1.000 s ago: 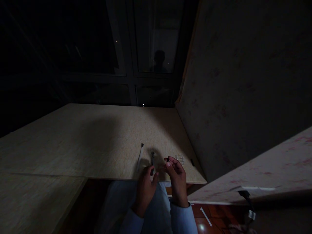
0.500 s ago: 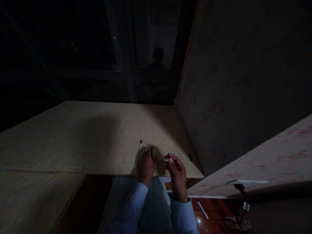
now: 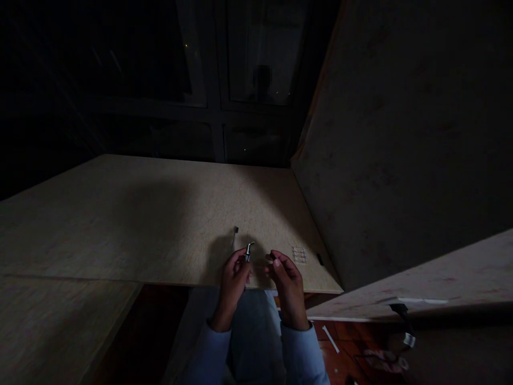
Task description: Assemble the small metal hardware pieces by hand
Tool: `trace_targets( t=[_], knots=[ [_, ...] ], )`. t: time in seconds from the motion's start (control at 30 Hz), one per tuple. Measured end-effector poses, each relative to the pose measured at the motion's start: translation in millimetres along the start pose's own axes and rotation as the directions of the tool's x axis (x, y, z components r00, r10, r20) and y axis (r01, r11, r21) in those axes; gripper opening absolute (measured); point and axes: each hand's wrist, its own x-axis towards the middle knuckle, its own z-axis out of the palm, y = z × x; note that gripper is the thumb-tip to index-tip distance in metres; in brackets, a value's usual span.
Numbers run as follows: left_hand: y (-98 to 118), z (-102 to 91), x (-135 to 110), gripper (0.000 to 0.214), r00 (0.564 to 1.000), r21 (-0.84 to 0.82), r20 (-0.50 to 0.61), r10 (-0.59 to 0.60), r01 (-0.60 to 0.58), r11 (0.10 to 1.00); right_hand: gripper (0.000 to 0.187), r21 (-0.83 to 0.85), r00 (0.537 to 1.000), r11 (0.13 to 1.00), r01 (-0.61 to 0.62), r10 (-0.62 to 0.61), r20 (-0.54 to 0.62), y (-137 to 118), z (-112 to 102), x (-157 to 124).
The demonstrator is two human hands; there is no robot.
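Observation:
My left hand is closed around a small dark-handled tool with a shiny metal T-shaped head like a razor's, pointing up and tilted right. Its lower part is hidden by the fingers. My right hand, a short gap to the right, pinches a small dark piece between thumb and fingertips; its kind is too dim to make out. Just beyond my left hand lies a thin white stick with a dark head, much like a toothbrush, partly covered by that hand.
On the tabletop, right of my hands, lie a small pale ladder-like frame and a short black object near the patterned wall. A dark window stands behind. A white strip lies on the reddish floor.
My left hand has lifted the razor-like tool off the tabletop and turned it upward. My right hand stays close by with the dark piece. The view has shifted slightly.

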Motion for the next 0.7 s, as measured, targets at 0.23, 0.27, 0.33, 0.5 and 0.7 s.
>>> trace_targets(
  t=[0.23, 0.27, 0.33, 0.5, 0.7],
  knots=[
    [22.2, -15.0, -16.7, 0.044, 0.992, -0.332, 0.019, -0.121, 0.121, 0.936, 0.056, -0.020, 0.997, 1.000, 0.022, -0.020, 0.074, 1.1, 15.5, 0.3],
    [22.6, -16.0, -17.0, 0.044, 0.993, -0.354, 0.020, -0.112, 0.112, 0.928, 0.056, -0.020, 0.997, 1.000, 0.024, -0.023, 0.074, 0.2, 17.9, 1.7],
    [22.2, -18.0, -16.9, 0.047, 0.996, -0.386, 0.027, -0.090, 0.093, 0.918, 0.057, -0.006, 0.998, 1.000, 0.019, -0.019, 0.066, -2.1, 23.5, 4.7],
    [23.3, -26.1, -18.2, 0.071, 0.989, -0.449, 0.071, -0.134, 0.151, 0.881, 0.055, 0.066, 0.996, 0.998, -0.016, 0.009, 0.092, -7.2, 41.1, 8.8],
    [33.5, -37.5, -24.9, 0.076, 0.967, -0.533, 0.109, -0.229, 0.251, 0.808, 0.054, 0.102, 0.991, 0.994, -0.047, 0.034, 0.130, -12.8, 61.3, 14.9]
  ],
)
